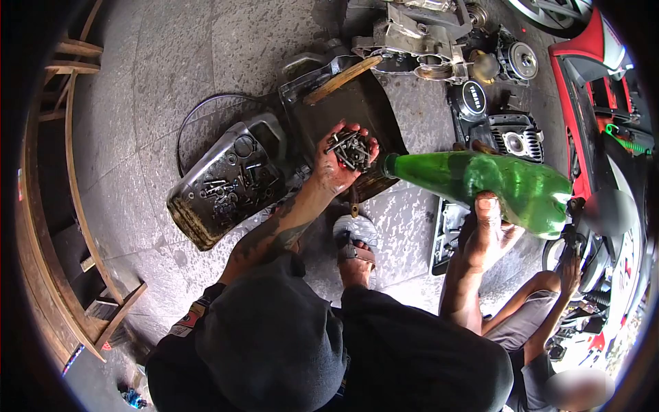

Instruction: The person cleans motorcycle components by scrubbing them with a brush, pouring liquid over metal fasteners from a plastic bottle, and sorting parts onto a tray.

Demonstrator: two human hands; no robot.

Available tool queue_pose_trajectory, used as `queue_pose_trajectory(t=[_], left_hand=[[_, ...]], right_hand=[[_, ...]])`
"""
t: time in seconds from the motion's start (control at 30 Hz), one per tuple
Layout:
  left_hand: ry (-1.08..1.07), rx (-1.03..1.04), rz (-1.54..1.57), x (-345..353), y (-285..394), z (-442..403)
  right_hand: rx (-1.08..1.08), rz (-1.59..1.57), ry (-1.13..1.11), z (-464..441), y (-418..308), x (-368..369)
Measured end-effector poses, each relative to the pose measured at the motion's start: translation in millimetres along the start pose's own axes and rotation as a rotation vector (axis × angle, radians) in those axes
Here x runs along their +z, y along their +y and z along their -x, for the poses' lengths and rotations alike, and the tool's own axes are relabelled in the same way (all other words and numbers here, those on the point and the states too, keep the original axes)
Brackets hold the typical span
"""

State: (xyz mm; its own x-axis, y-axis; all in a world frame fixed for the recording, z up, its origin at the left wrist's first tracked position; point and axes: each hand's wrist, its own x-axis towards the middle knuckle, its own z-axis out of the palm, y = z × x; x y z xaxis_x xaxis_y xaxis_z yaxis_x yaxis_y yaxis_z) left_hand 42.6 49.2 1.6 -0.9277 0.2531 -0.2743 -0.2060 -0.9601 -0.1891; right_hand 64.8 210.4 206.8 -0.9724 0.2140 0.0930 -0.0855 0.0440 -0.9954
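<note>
My left hand [335,168], greasy and cupped palm up, holds a heap of small metal bolts [351,150]. My right hand [484,230] grips a green plastic bottle [473,175] lying nearly level, its neck pointing left and its mouth close to the bolts. Whether liquid is coming out cannot be made out. Beneath the left hand is a dark metal pan [329,117] with a wooden stick [343,79] across it. To the left, an oily metal cover used as a tray [189,223] contains several more bolts and rings.
Engine casings [419,51], a Yamaha cover [472,99] and a cylinder head [516,141] lie on the tiled floor. A wooden bench [51,275] stands at left. Another person's arm [566,275] is by a red and white motorcycle [570,89] at right.
</note>
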Motion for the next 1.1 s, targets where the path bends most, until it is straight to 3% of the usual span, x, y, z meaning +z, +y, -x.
queue_pose_trajectory(t=[0.2, 0.33, 0.37, 0.4, 0.5, 0.6, 0.87, 1.1], left_hand=[[-0.002, -0.046, 0.020, 0.7, 1.3, 1.4], [-0.052, 0.140, -0.154, -13.9, 0.6, 0.2], [-0.023, -0.020, -0.123, -11.1, 5.6, -1.5], [0.048, 0.007, -0.178, -21.2, 11.4, -2.7], [0.008, -0.108, -0.179, -28.3, 24.0, -2.1], [-0.056, -0.259, -0.114, -36.0, 36.6, 0.1], [0.013, -0.199, -0.249, -48.8, 48.3, 2.9], [0.025, -0.201, -0.279, -53.5, 46.3, -3.2]], right_hand=[[-0.127, 0.034, 0.036, -7.8, -2.6, -2.9], [-0.041, 0.230, -0.070, -7.5, -14.1, 0.3], [0.017, 0.219, -0.100, -5.7, -14.9, 1.5], [-0.073, 0.115, -0.164, -11.7, -16.7, 3.8], [0.078, -0.062, -0.234, -8.6, -16.9, 5.3], [-0.111, 0.041, -0.270, -12.8, -14.3, 4.9], [-0.266, 0.011, -0.163, -13.0, -12.3, -0.7], [-0.209, 0.068, -0.158, -11.1, -18.7, -5.3]])
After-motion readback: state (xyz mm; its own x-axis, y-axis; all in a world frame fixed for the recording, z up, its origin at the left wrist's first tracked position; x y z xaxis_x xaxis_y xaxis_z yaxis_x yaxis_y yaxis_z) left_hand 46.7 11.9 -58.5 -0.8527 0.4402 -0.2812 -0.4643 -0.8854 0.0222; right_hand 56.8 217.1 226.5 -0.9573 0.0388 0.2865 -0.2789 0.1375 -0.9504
